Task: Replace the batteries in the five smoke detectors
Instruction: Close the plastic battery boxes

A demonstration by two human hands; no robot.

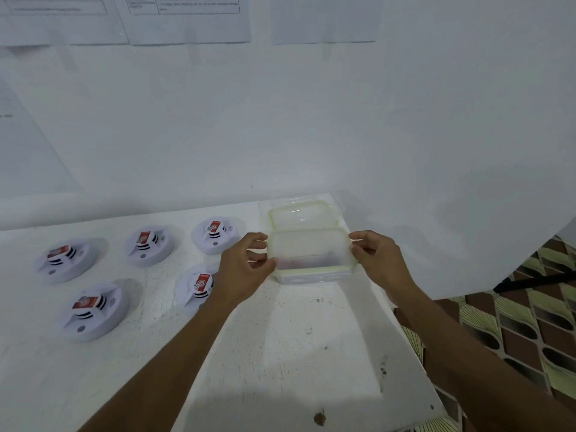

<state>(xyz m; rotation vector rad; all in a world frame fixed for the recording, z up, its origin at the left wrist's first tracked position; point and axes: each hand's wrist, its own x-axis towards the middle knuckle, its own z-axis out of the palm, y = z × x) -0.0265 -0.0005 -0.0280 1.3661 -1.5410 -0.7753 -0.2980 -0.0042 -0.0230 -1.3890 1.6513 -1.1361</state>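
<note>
Several white round smoke detectors lie on the white table (280, 353), among them one at the far left (67, 260), one at the front left (93, 310) and one by my wrist (196, 288). Each has a red battery on its top. A clear plastic container (308, 254) with a pale green rim stands at the back of the table, with blurred reddish things inside. My left hand (246, 266) grips its left end and my right hand (380, 260) pinches its right end. Its clear lid (299, 213) rests just behind it, against the wall.
A white wall with taped paper sheets (187, 20) rises right behind the table. The table's right edge drops to a patterned tile floor (530, 322), where a black bar (536, 282) sticks out.
</note>
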